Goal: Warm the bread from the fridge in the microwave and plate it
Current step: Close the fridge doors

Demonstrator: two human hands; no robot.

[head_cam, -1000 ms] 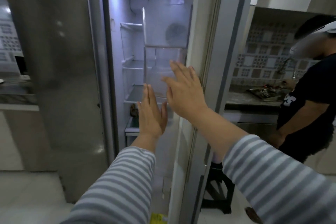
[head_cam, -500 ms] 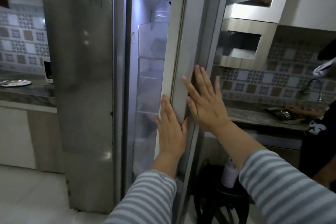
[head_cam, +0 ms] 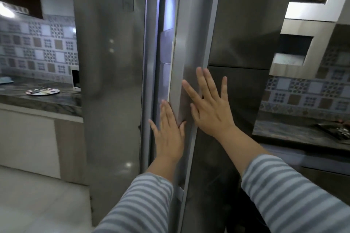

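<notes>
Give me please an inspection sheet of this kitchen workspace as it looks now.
Surface: grey stone counter at left.
Job's things: fridge door nearly shut, a lit gap at its left edge; plate on the counter; white appliance behind it, possibly the microwave; bread not seen.
Clutter: utensils on the plate.
Grippers: left hand and right hand flat on the door, holding nothing.
Cables: nothing seen.
Surroundings: patterned wall tiles, pale floor.

The person is wearing a long-sleeved top with horizontal grey and pale blue-white stripes. The left sleeve (head_cam: 140,204) is showing at 6 o'clock, the right sleeve (head_cam: 295,195) at 4 o'clock. Both cuffs are ending partway along the forearms, leaving wrists and hands bare, without rings or watch.
</notes>
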